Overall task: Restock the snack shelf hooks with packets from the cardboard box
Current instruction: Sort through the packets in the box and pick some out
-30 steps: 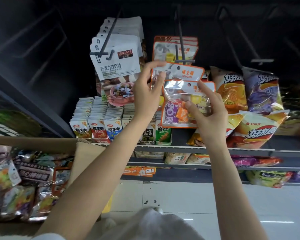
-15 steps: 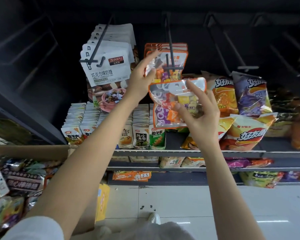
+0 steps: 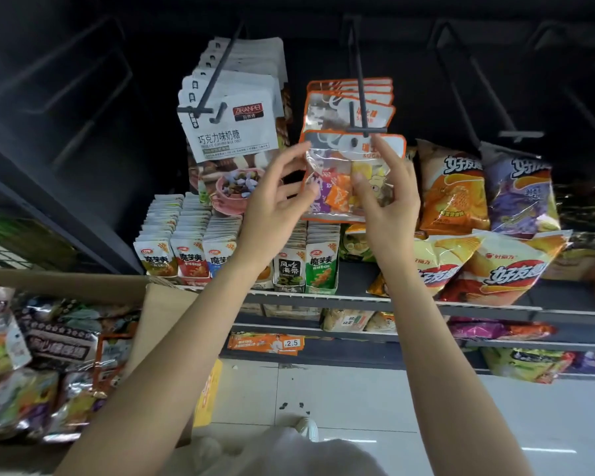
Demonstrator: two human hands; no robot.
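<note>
A clear candy packet [image 3: 337, 197] with an orange border hangs in front of the middle hook [image 3: 359, 97], its punched hole just below the hook's tip. Several identical packets [image 3: 351, 94] are strung on that hook behind it. My right hand [image 3: 390, 207] holds the packet's right side, thumb on its front and index finger stretched up to its top edge. My left hand [image 3: 275, 207] has spread fingers at the packet's left edge, thumb and fingertips lightly pinching it. The open cardboard box [image 3: 162, 304] sits at lower left, full of mixed packets [image 3: 59, 341].
White chocolate-candy bags [image 3: 231, 132] fill the hook to the left. Empty black hooks [image 3: 519, 134] stick out at right. Chip bags [image 3: 454, 187] and rows of small snack packs [image 3: 189, 259] fill the shelf [image 3: 358, 298] below. White tiled floor [image 3: 358, 400] lies underneath.
Both hands have lifted the candy packet up and to the hook's tip. My left fingers have spread out along its left edge. The view has tilted upward.
</note>
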